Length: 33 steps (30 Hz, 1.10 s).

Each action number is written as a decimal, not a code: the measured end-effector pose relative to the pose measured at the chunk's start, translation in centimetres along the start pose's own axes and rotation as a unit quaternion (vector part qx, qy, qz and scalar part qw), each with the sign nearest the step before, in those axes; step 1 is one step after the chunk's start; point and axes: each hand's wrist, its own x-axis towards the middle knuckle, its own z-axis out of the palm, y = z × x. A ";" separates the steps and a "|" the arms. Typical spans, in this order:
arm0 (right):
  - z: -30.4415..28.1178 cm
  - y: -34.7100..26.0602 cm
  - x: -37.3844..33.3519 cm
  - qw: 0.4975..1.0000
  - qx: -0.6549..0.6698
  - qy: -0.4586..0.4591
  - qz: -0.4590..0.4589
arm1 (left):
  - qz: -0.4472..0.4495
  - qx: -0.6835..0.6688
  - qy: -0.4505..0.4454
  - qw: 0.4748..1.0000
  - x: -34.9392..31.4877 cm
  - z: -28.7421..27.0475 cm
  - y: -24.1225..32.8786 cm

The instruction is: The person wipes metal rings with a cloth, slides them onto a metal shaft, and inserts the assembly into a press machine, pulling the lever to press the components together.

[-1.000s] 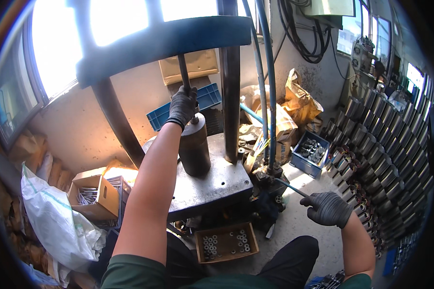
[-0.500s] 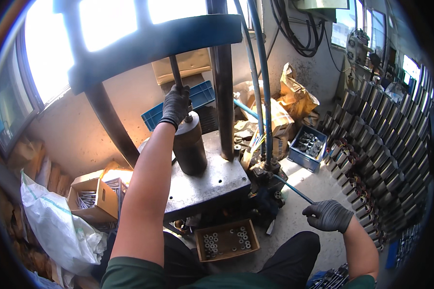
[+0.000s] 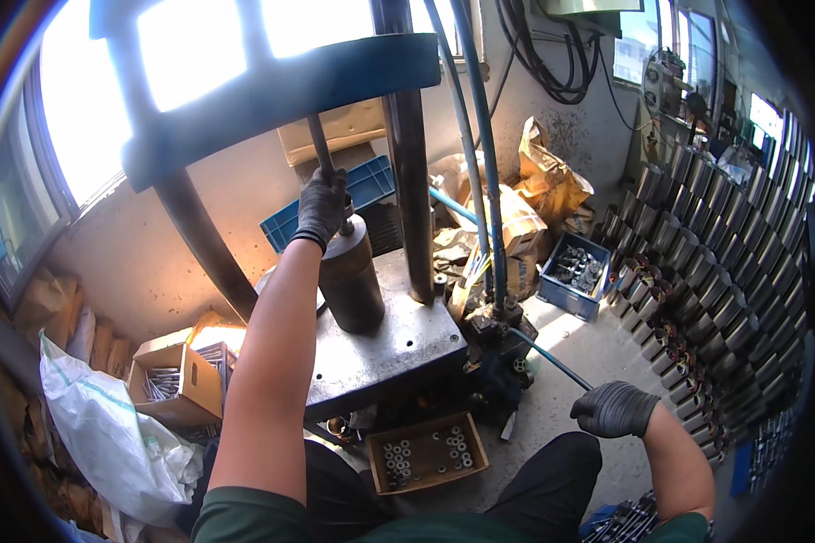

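In its dark grey glove, my left hand (image 3: 321, 204) is wrapped round an upright dark metal rod (image 3: 318, 140) below the blue crossbeam of a press (image 3: 281, 86). The rod's lower end meets the top of a dark metal cylinder (image 3: 351, 288), partly behind my hand and wrist. That cylinder stands upright on the press's steel table (image 3: 407, 317). Low on the right, my right hand (image 3: 618, 409), also gloved, is closed round the end of a slanting blue lever (image 3: 552, 357). The lever runs to a pump unit (image 3: 495, 328) beside the table.
A shallow wooden box (image 3: 428, 452) of small rings lies between my legs. At left are a white sack (image 3: 109, 425) and a carton of metal pins (image 3: 186, 380). A blue bin of metal parts (image 3: 572, 276) and stacked metal cylinders (image 3: 715, 262) stand at right.
The whole view has shifted slightly. Both hands keep their grips on the rod and the lever; the cylinder stays on the table.
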 end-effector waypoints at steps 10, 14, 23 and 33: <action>-0.1 0.3 0.1 1.000 0.013 0.006 0.005 | 0.016 0.021 0.005 1.000 -0.5 0.1 0.5; -0.2 0.1 0.1 0.995 0.062 0.081 -0.012 | 0.014 0.017 0.008 1.000 0.1 0.0 -0.4; 0.0 0.5 0.3 0.988 0.071 0.134 -0.030 | 0.002 -0.004 0.003 1.000 -0.2 -0.2 0.0; -1.4 0.2 -0.5 0.939 0.028 0.343 0.018 | -0.001 -0.110 -0.051 0.993 0.9 4.5 -0.9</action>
